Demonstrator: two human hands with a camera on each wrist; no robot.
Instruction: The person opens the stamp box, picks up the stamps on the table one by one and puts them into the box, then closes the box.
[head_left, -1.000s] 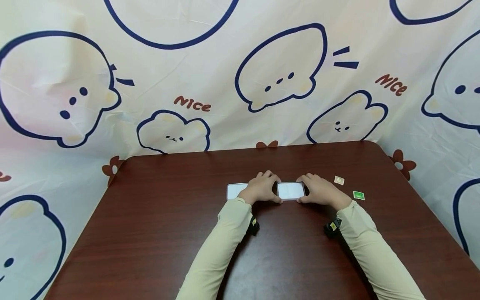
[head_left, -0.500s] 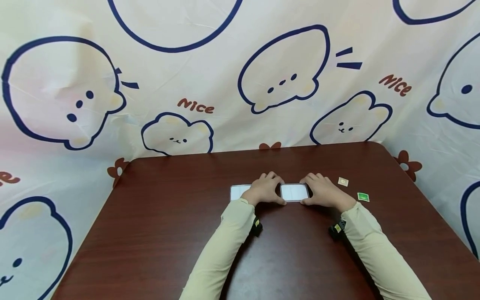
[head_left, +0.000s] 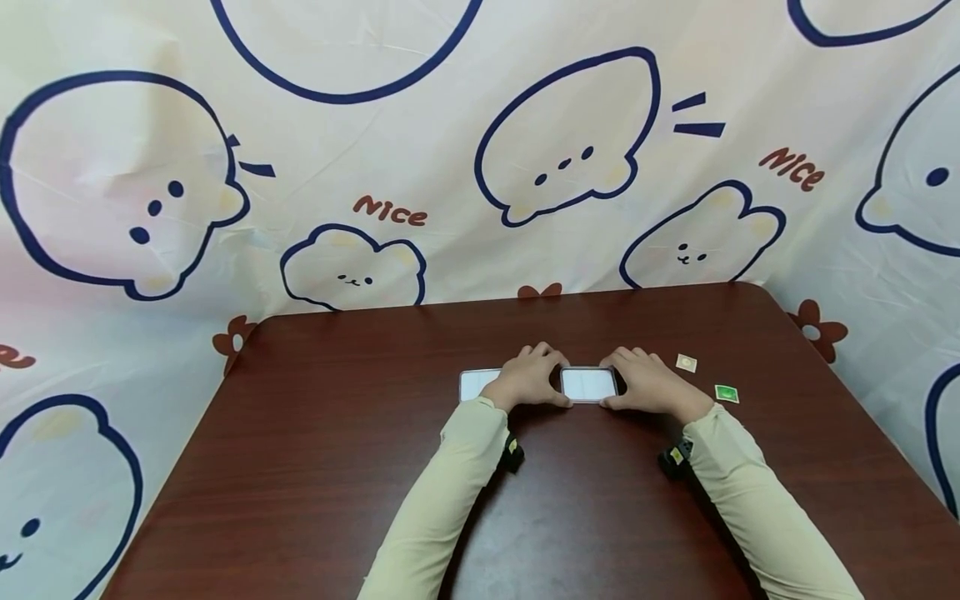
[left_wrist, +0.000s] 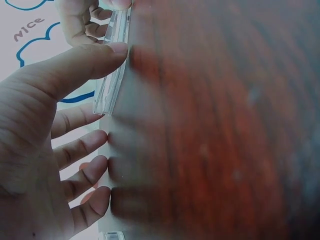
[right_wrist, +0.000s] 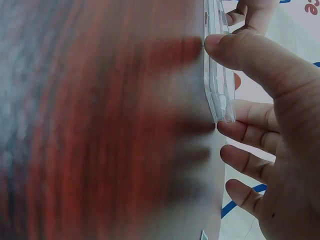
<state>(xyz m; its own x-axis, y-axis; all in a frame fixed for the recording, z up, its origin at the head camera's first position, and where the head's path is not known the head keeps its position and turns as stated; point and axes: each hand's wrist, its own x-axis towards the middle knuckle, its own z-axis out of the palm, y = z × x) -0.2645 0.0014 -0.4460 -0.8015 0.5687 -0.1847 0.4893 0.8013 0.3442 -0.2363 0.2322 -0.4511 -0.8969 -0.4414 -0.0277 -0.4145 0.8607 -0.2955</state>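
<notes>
A flat, clear plastic case point(head_left: 588, 384) with a whitish face lies on the brown table between the two hands. At its left end my left hand point(head_left: 529, 377) pinches it, the thumb on the near edge and the forefinger on the far side. My right hand point(head_left: 645, 383) holds the right end in the same way. In the left wrist view, the case's layered clear edge point(left_wrist: 114, 70) shows under the thumb. The right wrist view gives the other end of the clear case point(right_wrist: 220, 85), with the remaining fingers spread past it, their tips at the tabletop.
Left of the left hand lies a second whitish flat case point(head_left: 477, 382), partly hidden by that hand. Beyond the right hand are a small beige square point(head_left: 686, 363) and a small green card point(head_left: 727, 393). A printed curtain point(head_left: 450, 167) hangs behind the table point(head_left: 337, 467).
Both hands keep their places on the clear case. The whole head view has shifted slightly right and down since a second ago; nothing else visibly moved.
</notes>
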